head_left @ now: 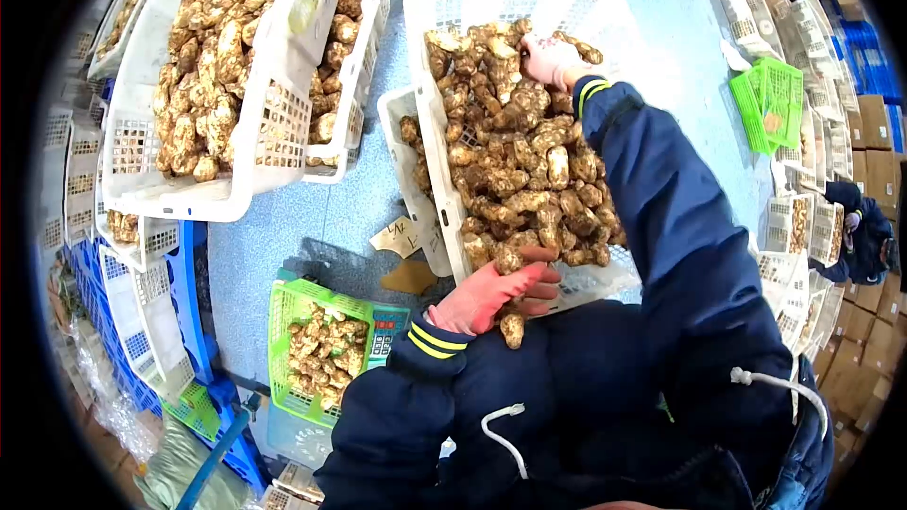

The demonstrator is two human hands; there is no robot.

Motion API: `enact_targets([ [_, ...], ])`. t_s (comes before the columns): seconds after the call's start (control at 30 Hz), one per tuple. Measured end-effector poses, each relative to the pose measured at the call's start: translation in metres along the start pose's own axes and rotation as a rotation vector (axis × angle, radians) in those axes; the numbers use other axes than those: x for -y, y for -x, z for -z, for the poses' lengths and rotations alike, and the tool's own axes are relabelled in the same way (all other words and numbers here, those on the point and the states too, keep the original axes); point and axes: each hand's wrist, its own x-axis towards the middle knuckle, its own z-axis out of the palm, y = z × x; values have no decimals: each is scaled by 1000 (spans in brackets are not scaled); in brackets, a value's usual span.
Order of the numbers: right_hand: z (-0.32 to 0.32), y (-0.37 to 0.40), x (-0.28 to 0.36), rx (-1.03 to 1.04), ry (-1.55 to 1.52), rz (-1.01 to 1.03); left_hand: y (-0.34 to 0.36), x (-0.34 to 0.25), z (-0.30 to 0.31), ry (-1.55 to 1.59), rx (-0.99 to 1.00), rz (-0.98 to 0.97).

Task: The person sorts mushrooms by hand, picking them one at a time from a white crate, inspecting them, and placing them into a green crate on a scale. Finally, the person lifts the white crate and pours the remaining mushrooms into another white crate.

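A large white crate [614,14] full of brown, knobbly tubers [529,170] stands in front of me. My left hand [491,295], in a pink glove, is at the crate's near edge with its fingers curled round a tuber; another tuber [512,329] shows just below the hand. At the far side of the crate my right hand [551,60], also gloved in pink, reaches onto the tubers, its fingertips against one of them. Whether it grips that tuber I cannot tell.
A green basket [282,345] of small tubers sits on a scale [385,329] at lower left. White crates of tubers [241,203] stand upper left. Cardboard pieces [397,238] lie on the floor. At right are a green basket [767,104], more crates and another person [864,236].
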Motion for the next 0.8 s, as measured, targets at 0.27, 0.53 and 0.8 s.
enact_targets([
  [0.27, -10, 15, -15, 10, -125, 214, -8, 4, -11, -87, -59, 86],
  [0.53, -3, 19, -4, 44, 114, 142, -4, -5, -6, -104, -154, -32],
  [0.8, 6, 23, -4, 166, -32, 126, -1, -8, 1, 297, -119, -224],
])
